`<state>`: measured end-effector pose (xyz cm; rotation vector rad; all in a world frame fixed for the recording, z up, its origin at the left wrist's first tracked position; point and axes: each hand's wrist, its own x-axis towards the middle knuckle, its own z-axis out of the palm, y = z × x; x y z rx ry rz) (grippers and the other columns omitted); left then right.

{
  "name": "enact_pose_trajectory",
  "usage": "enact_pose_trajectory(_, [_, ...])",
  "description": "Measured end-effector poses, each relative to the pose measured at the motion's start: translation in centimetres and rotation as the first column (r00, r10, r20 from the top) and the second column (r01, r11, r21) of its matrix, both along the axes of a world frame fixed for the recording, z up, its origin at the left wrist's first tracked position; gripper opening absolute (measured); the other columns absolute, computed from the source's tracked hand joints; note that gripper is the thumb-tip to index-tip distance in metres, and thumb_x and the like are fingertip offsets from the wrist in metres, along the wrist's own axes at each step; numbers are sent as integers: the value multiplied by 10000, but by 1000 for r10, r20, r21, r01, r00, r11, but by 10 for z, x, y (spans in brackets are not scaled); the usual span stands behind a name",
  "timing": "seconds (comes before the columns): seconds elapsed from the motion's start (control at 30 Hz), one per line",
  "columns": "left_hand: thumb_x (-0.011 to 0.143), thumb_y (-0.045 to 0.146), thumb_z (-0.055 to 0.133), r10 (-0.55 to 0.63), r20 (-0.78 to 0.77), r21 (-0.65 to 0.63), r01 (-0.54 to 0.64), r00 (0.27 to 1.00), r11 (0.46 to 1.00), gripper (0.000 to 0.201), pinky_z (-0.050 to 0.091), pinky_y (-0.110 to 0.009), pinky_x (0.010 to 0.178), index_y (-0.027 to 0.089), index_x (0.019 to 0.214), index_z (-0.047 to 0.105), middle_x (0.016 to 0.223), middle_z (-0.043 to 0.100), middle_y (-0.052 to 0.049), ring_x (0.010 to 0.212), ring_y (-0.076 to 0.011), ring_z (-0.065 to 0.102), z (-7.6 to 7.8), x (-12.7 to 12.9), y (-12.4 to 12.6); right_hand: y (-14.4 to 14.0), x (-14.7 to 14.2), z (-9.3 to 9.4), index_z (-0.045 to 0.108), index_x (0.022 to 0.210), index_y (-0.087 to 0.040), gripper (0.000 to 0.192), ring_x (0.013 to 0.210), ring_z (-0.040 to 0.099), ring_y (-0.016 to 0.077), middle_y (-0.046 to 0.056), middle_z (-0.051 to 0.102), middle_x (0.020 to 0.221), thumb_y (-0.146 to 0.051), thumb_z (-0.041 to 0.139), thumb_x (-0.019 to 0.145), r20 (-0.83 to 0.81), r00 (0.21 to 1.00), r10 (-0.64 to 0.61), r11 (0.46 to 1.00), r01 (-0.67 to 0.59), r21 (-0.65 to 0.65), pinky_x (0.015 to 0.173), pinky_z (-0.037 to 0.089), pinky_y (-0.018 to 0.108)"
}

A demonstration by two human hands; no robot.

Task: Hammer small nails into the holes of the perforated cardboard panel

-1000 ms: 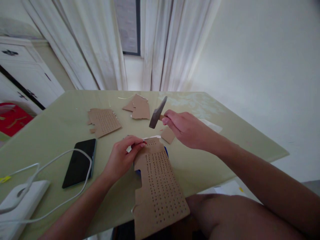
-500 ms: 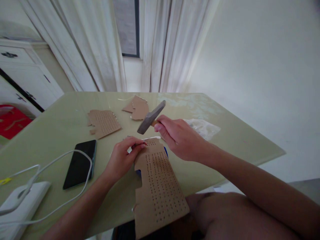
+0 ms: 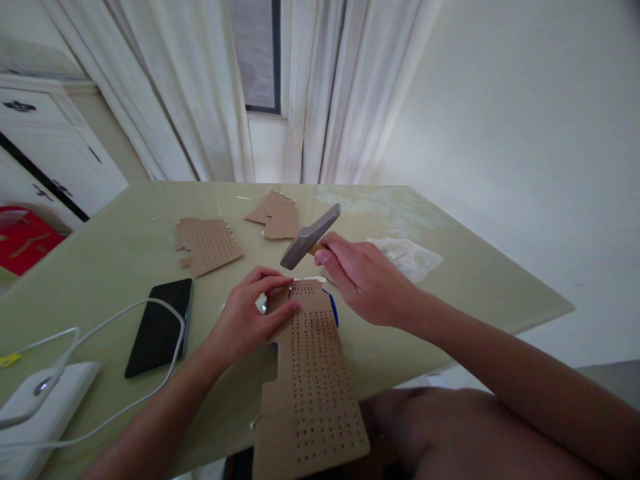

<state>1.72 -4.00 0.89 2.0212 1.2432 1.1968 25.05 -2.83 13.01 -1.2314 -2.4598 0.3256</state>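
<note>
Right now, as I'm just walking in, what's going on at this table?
Someone's right hand grips a hammer, its head raised near the far end of a long, hole-dotted cardboard strip. The left hand is on that end, thumb and forefinger apart. The strip juts past the near edge of the table, with something blue partly showing beneath. Another punched cardboard piece lies farther back, and a phone lies to the left.
</note>
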Motion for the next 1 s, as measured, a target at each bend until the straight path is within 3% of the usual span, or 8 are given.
enact_pose_trajectory(0.2, [880,448,870,-19,-17,-11,18,1000,1000,301,598,-402,955,265,1116,829,1165,734,-76,1071,-257,716,0,-1,1,0,-6,-19,632,1099,-173,363,845,706,260,137,782,957,-382,346,1178,332,942,39,999,-38,-9,721,359,343])
enact_pose_trajectory(0.4, [883,437,872,-15,2,-26,15,1000,1000,333,587,-381,941,262,1160,816,1206,725,-74,1099,-253,707,1,0,-1,1,-4,-15,602,1229,-177,351,862,717,244,113,794,1021,-377,317,1186,166,986,24,999,-19,-29,750,384,330])
enact_pose_trajectory(0.57, [864,424,885,-5,3,-15,5,1000,1000,306,590,-382,928,253,1108,817,1166,725,-72,1058,-249,708,2,0,-1,3,-6,-28,628,1114,-170,355,833,714,269,139,788,951,-371,343,1180,331,942,56,998,-48,-35,708,359,345])
enact_pose_trajectory(0.77, [891,450,865,3,-23,-11,-4,1000,1000,363,582,-361,891,260,1192,798,1215,717,-77,1053,-240,694,0,1,-2,4,-5,-28,600,1209,-170,368,901,728,262,138,797,1045,-388,304,1189,246,969,28,1000,-27,-7,760,385,339])
enact_pose_trajectory(0.9, [903,425,850,38,2,-8,-38,999,999,307,591,-358,878,242,1144,798,1185,710,-76,1005,-225,691,-3,3,-3,2,-6,-28,624,1140,-165,354,828,714,269,141,792,962,-373,340,1177,348,935,67,998,-64,-18,702,347,346])
enact_pose_trajectory(1.0, [898,427,849,80,29,13,-80,996,997,330,601,-373,894,234,1159,791,1201,703,-80,1001,-224,688,-5,6,-4,4,-5,-27,622,1131,-171,353,827,708,256,130,788,959,-378,339,1178,286,958,23,1000,-19,-16,710,349,343])
